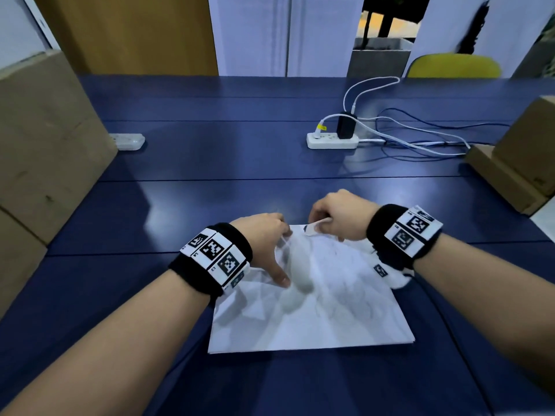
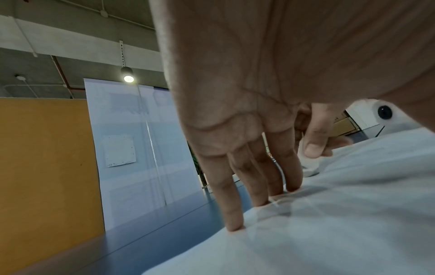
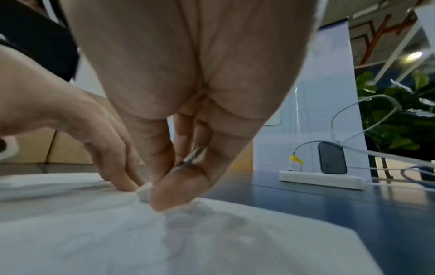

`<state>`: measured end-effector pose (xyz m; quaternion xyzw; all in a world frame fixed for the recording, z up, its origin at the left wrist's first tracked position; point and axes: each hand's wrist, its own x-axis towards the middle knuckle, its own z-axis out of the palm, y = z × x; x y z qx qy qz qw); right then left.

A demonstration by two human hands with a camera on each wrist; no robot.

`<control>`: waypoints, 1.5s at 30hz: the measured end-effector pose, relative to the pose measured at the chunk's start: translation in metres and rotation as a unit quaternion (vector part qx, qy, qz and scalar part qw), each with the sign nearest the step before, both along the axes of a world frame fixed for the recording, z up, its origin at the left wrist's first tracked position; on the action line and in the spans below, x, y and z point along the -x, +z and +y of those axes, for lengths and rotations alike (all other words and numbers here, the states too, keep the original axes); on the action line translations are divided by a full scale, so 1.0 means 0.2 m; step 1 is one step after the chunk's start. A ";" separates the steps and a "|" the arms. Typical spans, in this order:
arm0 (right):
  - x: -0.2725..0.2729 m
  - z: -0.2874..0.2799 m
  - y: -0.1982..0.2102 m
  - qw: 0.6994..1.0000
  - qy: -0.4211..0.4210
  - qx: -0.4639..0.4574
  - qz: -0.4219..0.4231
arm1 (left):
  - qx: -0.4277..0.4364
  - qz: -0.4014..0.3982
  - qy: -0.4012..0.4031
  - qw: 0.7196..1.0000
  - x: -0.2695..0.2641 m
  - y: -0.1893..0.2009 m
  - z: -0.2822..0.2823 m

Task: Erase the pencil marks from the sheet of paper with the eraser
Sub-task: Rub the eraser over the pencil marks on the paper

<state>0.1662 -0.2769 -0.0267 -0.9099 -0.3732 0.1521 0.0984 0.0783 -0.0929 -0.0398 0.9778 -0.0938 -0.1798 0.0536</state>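
A white sheet of paper [image 1: 315,310] lies on the blue table [image 1: 210,163], with faint grey pencil marks [image 1: 339,253] near its far part. My left hand [image 1: 282,256] presses its straight fingers [image 2: 235,214] down on the sheet's far left area, the thumb spread toward me. At the sheet's far edge my right hand [image 1: 318,225] pinches a small white eraser [image 3: 144,193] between thumb and fingers. The eraser's lower end touches the paper [image 3: 212,241]. From the left wrist the eraser [image 2: 308,163] shows under the right thumb.
A white power strip [image 1: 332,141] with a black adapter and several cables sits at the far right. Cardboard boxes stand at the left [image 1: 45,145] and right [image 1: 522,163]. A small white object [image 1: 127,141] lies far left. A yellow chair [image 1: 453,66] stands behind the table.
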 end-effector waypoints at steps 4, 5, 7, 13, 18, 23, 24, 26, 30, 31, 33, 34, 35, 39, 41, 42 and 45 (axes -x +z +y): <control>0.09 -0.05 0.00 0.996 0.053 0.027 0.072 | 0.000 0.004 0.007 1.000 0.00 0.00 0.00; 0.13 -0.06 0.01 0.991 0.075 0.045 0.106 | 0.000 0.005 0.009 1.000 0.00 -0.01 0.00; 0.14 -0.05 0.02 0.987 0.086 0.062 0.117 | -0.001 0.009 0.009 1.000 0.00 -0.01 0.01; 0.00 -0.04 0.00 1.000 0.010 0.007 0.005 | -0.009 0.003 0.004 1.000 -0.01 -0.01 0.00; 0.19 -0.07 0.01 0.987 0.108 0.044 0.114 | -0.009 0.005 0.000 1.000 -0.01 -0.01 0.00; 0.02 -0.02 0.02 0.999 0.027 0.018 -0.007 | -0.007 0.004 -0.002 1.000 -0.01 -0.01 0.00; 0.00 -0.03 0.01 1.000 0.017 0.009 -0.009 | -0.009 0.004 -0.003 1.000 -0.01 -0.01 0.00; 0.03 -0.05 0.00 0.999 0.030 0.004 0.019 | -0.011 0.000 -0.002 1.000 -0.02 -0.01 0.00; 0.18 -0.09 0.01 0.987 0.093 0.047 0.119 | -0.014 0.005 0.001 1.000 -0.02 -0.03 0.00; 0.17 -0.08 0.01 0.988 0.090 0.050 0.112 | -0.014 0.004 0.001 1.000 -0.03 -0.03 0.00; 0.10 -0.05 0.01 0.996 0.058 0.029 0.066 | -0.012 0.005 0.003 1.000 -0.03 -0.03 0.00; 0.05 -0.04 0.00 0.998 0.033 0.015 0.043 | -0.009 0.006 0.005 1.000 -0.03 -0.03 0.00; 0.02 -0.03 0.00 1.000 0.011 0.001 0.028 | -0.006 0.007 0.005 1.000 -0.03 -0.03 0.01; 0.06 -0.08 0.00 0.995 0.042 0.004 0.091 | -0.006 0.006 0.004 1.000 -0.03 -0.03 0.01; 0.13 -0.10 -0.01 0.987 0.089 0.031 0.127 | -0.011 0.007 -0.001 1.000 -0.03 -0.03 0.01; 0.13 -0.10 -0.02 0.989 0.099 0.030 0.108 | -0.010 0.007 -0.002 1.000 -0.03 -0.03 0.01; 0.06 -0.09 -0.04 0.997 0.070 -0.026 0.014 | -0.001 0.011 0.001 1.000 -0.03 -0.03 0.00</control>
